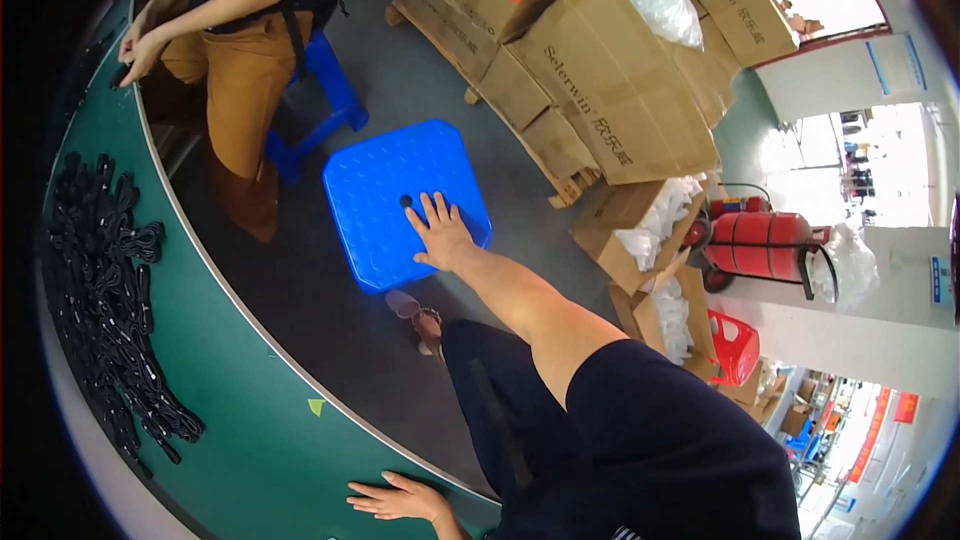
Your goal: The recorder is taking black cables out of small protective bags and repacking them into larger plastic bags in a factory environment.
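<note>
Resting right hand (440, 233) on blue stool (385, 180), legs hidden

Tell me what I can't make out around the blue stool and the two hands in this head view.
- Blue stool: its legs, hidden under its own seat.
- Right hand: palm hidden, lying flat on the seat.
- Left hand: wrist cut off by the lower edge; flat on the green table.
- Black straps: single pieces too small and tangled to tell apart.

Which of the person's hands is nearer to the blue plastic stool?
Right. The right hand lies flat on the blue plastic stool seat; the left hand rests on the green table edge, well apart from it.
</note>
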`<state>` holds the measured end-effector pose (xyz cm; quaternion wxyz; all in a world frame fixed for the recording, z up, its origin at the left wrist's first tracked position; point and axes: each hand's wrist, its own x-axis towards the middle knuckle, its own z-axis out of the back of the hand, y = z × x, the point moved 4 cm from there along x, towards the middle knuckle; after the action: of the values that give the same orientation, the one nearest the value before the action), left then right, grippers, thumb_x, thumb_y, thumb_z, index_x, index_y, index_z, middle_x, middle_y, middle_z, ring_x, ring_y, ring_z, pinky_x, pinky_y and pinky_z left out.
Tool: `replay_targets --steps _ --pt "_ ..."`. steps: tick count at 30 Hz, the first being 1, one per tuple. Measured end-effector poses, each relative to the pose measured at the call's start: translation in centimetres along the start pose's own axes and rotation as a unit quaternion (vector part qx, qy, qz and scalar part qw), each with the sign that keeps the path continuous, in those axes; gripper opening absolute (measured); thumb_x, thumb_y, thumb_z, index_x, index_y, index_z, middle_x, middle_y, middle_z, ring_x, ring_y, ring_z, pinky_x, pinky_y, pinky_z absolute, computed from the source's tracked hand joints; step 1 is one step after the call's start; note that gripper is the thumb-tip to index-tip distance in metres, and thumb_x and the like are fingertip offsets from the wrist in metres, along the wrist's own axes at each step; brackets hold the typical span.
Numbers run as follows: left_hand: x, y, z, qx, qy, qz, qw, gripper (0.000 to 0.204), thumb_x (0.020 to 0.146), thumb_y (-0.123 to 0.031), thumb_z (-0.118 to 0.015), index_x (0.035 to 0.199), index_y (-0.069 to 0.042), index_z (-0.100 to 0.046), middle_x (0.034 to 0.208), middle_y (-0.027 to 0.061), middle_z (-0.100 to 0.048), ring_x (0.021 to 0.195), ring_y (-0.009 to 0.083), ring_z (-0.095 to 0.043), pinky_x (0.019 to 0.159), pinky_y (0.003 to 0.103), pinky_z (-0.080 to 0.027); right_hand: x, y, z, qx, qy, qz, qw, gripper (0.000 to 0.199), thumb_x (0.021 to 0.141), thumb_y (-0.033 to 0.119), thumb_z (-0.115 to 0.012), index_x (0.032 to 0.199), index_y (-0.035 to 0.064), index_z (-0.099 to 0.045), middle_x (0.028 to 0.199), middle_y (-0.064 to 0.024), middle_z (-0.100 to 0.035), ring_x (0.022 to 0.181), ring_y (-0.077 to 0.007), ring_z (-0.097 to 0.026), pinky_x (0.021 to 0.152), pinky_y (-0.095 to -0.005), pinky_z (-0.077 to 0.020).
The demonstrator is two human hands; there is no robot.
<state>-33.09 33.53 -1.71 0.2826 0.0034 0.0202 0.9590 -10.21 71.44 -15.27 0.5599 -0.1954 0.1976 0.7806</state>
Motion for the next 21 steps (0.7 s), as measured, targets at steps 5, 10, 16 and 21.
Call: replay_targets --steps 5,10,16,21 --pt "-0.1 0.2 -0.1 0.005 0.024 0.015 1.000 0.072 0.096 -0.059 -0.025 0.149 -0.010 -0.022 0.153 0.0230 -0.013 0.139 0.0431 -0.018 0.105 0.062 -0.021 0.3 0.1 -0.7 0.012 0.017 -0.012 1.000 0.092 0.083 0.052 -0.061 0.151 0.0173 -0.010 0.155 -0.0220 -0.001 0.142 -0.0434 -0.005 0.110 -0.0559 -0.0205" --pt "-0.3 -0.2 -0.3 -0.028 0.026 0.016 0.999 0.072 0.096 -0.059 -0.025 0.149 -0.011 -0.020 0.153 0.0244 -0.012 0.140 0.0423 -0.015 0.106 0.062 -0.018 0.4 -0.3 -0.1 0.013 0.011 -0.010 1.000 0.092 0.082 0.051 -0.062 0.151 0.0175 -0.011 0.155 -0.0212 -0.002 0.142 -0.0428 -0.005 0.110 -0.0554 -0.0202" --pt "-0.1 -0.5 0.1 -0.029 0.022 0.023 0.999 0.072 0.096 -0.059 -0.024 0.149 -0.011 -0.020 0.153 0.0239 -0.012 0.140 0.0424 -0.014 0.106 0.063 -0.018 1.0 -0.3 -0.3 0.030 -0.022 0.004 0.999 0.093 0.079 0.050 -0.065 0.150 0.0171 -0.014 0.154 -0.0211 -0.007 0.141 -0.0427 -0.009 0.109 -0.0557 -0.0210" --pt "0.3 -1.6 1.5 -0.047 0.038 0.008 0.998 0.068 0.097 -0.051 -0.031 0.149 -0.009 -0.020 0.154 0.0233 -0.009 0.142 0.0423 -0.009 0.106 0.063 -0.015 0.2 -0.7 0.2 0.059 -0.108 0.037 0.992 0.092 0.075 0.049 -0.069 0.147 0.0167 -0.021 0.151 -0.0221 -0.015 0.139 -0.0436 -0.016 0.107 -0.0557 -0.0240"
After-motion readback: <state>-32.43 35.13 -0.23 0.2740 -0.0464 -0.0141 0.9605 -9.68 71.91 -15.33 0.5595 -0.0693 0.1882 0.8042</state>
